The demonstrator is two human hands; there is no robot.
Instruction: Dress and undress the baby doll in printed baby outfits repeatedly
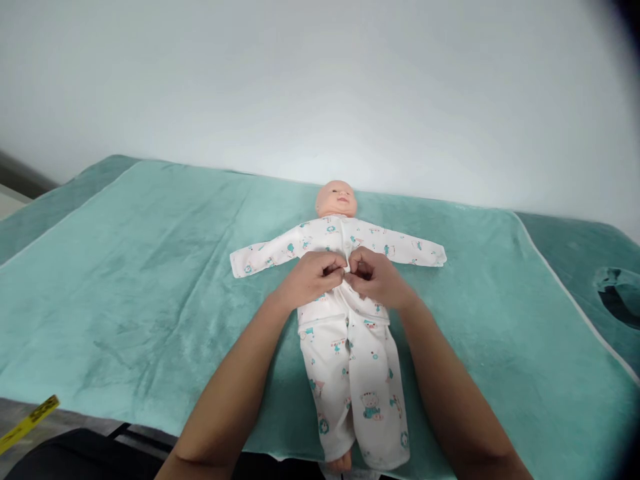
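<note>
Teal plush blanket lies under a baby doll on its back, arms spread, wearing a white printed button-front top and matching trousers. Left hand and right hand, fingers curled closed, pinch the top's front placket mid-torso.

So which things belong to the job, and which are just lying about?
In use:
pink plastic baby doll
white, teal-printed fabric top, left fingers and right fingers at its front
long white printed trousers
teal plush blanket beneath

Apparently lying about:
yellow strip with black marks, lower left
</note>
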